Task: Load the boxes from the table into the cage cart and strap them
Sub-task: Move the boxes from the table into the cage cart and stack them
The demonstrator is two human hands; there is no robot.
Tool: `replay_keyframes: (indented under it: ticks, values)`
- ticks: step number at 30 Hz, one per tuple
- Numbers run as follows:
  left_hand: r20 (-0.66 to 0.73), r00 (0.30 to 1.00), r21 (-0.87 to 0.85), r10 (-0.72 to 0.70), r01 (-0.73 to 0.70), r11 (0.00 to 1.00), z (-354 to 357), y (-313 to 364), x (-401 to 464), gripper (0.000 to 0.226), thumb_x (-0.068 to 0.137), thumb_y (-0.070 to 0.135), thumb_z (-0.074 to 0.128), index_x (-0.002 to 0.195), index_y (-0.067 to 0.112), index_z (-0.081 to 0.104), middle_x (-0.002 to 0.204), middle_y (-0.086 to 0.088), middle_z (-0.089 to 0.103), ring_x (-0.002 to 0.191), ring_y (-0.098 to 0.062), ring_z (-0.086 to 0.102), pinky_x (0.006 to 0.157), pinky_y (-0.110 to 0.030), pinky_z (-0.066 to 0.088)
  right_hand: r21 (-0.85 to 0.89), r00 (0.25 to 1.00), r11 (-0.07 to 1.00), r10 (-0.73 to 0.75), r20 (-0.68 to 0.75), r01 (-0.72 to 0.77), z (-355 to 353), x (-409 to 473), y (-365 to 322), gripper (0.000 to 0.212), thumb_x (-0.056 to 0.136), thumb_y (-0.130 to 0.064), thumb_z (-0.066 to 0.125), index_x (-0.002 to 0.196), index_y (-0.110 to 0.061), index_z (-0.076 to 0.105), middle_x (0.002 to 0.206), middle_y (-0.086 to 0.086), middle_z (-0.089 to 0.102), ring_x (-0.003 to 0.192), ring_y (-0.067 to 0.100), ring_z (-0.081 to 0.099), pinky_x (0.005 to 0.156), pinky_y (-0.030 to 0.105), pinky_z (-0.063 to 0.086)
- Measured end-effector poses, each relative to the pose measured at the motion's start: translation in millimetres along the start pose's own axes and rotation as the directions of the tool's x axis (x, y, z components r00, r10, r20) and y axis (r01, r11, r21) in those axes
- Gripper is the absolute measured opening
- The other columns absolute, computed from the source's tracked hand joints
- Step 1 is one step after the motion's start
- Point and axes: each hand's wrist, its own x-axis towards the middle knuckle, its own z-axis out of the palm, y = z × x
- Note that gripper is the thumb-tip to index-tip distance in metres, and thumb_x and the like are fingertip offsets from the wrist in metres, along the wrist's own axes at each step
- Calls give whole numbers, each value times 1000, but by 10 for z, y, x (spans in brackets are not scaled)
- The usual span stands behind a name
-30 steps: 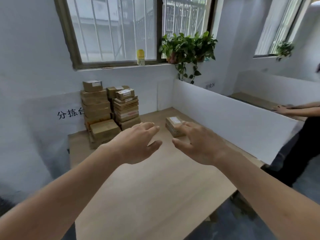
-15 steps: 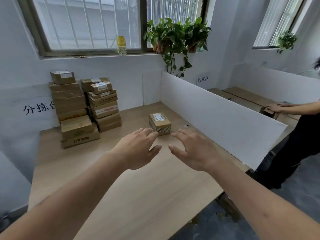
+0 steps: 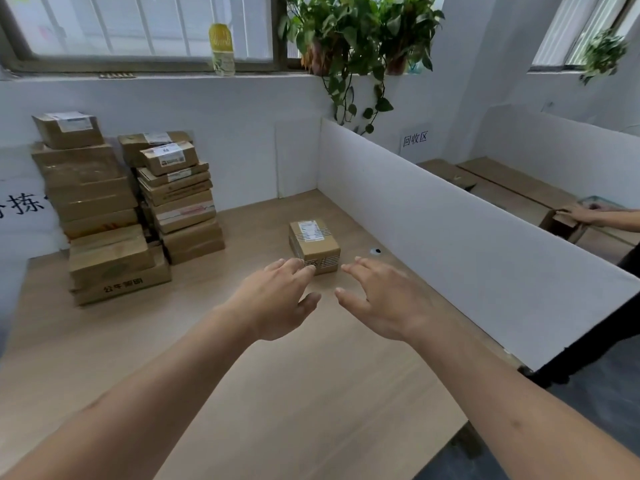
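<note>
My hands are both out ahead of me, palms down, fingers loosely spread, and neither has hold of anything. The left hand (image 3: 277, 299) sits a little further forward; its fingertips (image 3: 304, 266) overlap the near lower corner of the small box (image 3: 314, 244) in this view, though I cannot tell whether they touch the cardboard or hover just short of it. The right hand (image 3: 381, 299) is just beside the box's near right corner, with a clear sliver of counter (image 3: 311, 393) showing between its fingertips and the box.

That small box stands alone on the counter, straight ahead of the gap between my hands and just beyond them. Its long axis runs away from me, angled slightly to the left, so the short end with the striped tape faces me and the labelled top tilts back toward the white divider (image 3: 450, 220). I judge the left hand the nearer of the two. For a two-handed pickup, the hands would need to pass either side of the short end and close on the long flanks, the right one having more ground to cover.

The stacked boxes (image 3: 114, 209) stand well apart to the left against the wall. No cage cart is in view, so where the box will go I cannot say.
</note>
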Motion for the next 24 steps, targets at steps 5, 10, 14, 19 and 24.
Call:
replay_keyframes:
  ticks: [5,10,14,19,24]
  values:
    - [1,999,-13,-38,38,999,70,-103,466,59,107,54,35,154,19,41,156,-3,45,144,-25,41,113,-41,42,19,999,999,-40,18,39,73,557,270,61,102,-61,42,155,-31,42,166,-2,35,152,15,30,121,37,29]
    - [16,991,-22,-132,133,991,280,-121,1069,55,107,52,36,150,19,45,152,-3,47,137,-25,46,108,-41,46,53,994,994,-98,46,96,230,1193,700,59,102,-59,44,153,-29,47,159,-2,43,147,16,37,116,37,33]
    - [25,974,-49,-223,224,973,564,-77,1647,51,107,49,38,146,18,48,148,-2,50,133,-23,48,105,-40,47,90,983,984,-162,90,154,403,1787,1116,56,103,-56,46,151,-26,49,153,-1,48,143,18,42,112,36,36]
    - [55,941,-87,-333,336,938,920,-72,2363,46,106,48,41,141,19,51,143,1,52,128,-22,52,98,-41,51,113,957,968,-241,164,224,633,2489,1653,53,103,-57,45,146,-27,53,148,1,51,138,21,46,110,39,39]
    - [101,907,-117,-408,419,901,1243,-199,2905,43,106,48,40,136,19,53,136,2,54,122,-22,55,95,-41,51,120,934,959,-279,223,258,938,3161,2044,51,103,-57,44,144,-27,53,149,0,51,139,20,45,110,39,39]
